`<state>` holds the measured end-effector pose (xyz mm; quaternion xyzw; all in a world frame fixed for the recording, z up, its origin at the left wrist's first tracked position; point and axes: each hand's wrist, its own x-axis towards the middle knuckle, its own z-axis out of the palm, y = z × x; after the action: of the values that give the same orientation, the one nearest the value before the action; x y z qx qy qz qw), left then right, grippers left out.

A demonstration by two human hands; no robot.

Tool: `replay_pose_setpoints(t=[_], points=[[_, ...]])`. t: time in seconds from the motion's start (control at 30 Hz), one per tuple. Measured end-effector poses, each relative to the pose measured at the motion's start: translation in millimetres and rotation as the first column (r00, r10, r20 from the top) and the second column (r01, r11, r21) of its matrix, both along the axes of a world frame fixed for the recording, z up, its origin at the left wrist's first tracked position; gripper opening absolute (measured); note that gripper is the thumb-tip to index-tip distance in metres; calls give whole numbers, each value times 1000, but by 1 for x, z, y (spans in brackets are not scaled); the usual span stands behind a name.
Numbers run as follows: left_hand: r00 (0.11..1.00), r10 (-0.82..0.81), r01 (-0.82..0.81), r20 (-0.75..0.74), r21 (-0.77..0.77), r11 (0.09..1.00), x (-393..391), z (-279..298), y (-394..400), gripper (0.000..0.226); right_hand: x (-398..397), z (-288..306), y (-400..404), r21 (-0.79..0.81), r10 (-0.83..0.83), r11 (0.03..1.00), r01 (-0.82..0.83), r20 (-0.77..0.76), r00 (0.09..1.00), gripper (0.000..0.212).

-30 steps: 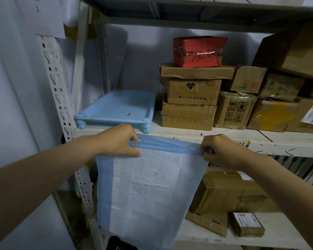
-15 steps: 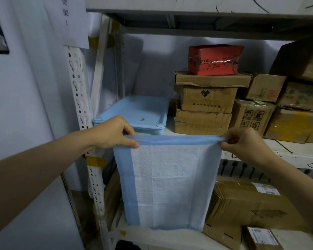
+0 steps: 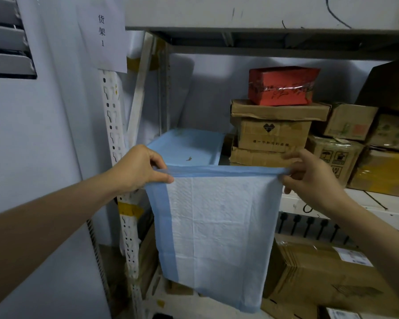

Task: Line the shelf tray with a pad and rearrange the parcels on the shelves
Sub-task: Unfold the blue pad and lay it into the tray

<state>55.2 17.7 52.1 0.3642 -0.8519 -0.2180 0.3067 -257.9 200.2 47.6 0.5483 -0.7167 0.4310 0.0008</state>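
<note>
A white pad with blue borders (image 3: 217, 226) hangs stretched in front of the shelf. My left hand (image 3: 138, 169) pinches its top left corner and my right hand (image 3: 309, 173) pinches its top right corner. Just behind the pad's top edge, a light blue plastic tray (image 3: 189, 146) sits at the left end of the middle shelf, with a small brown speck on it. To the tray's right stands a stack of cardboard parcels (image 3: 272, 134) topped by a red box (image 3: 282, 85). The pad hides the tray's front edge.
More cardboard parcels (image 3: 355, 146) fill the middle shelf to the right. Large boxes (image 3: 332, 272) lie on the lower shelf (image 3: 378, 215). A perforated white upright (image 3: 115, 139) stands at the left, with a paper sign (image 3: 103, 31) above it. Another shelf (image 3: 263, 17) runs overhead.
Both hands have lifted the pad higher and spread its top edge wider, from below the shelf's front edge up to the tray's level. The camera has tilted up.
</note>
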Motion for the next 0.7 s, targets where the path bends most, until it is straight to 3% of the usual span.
replay_pose_setpoints(t=[0.13, 0.33, 0.57, 0.63, 0.7], points=[[998, 0, -1, 58, 2, 1000, 2, 7, 0, 18, -4, 5, -6, 4, 4, 1000, -4, -76, 997, 15], [976, -64, 73, 206, -36, 997, 0, 6, 15, 23, -4, 12, -17, -63, -19, 998, 22, 33, 999, 10], [992, 113, -113, 54, -2, 994, -3, 11, 26, 32, -9, 13, -22, -38, -24, 999, 25, 30, 999, 14], [988, 118, -117, 104, -23, 993, -1, 17, 29, 32, -8, 13, -24, -22, -8, 1000, 9, 46, 999, 15], [963, 182, -156, 198, -140, 978, 2, 24, 28, 18, -3, 14, -27, -6, 9, 1000, -8, 67, 998, 16]])
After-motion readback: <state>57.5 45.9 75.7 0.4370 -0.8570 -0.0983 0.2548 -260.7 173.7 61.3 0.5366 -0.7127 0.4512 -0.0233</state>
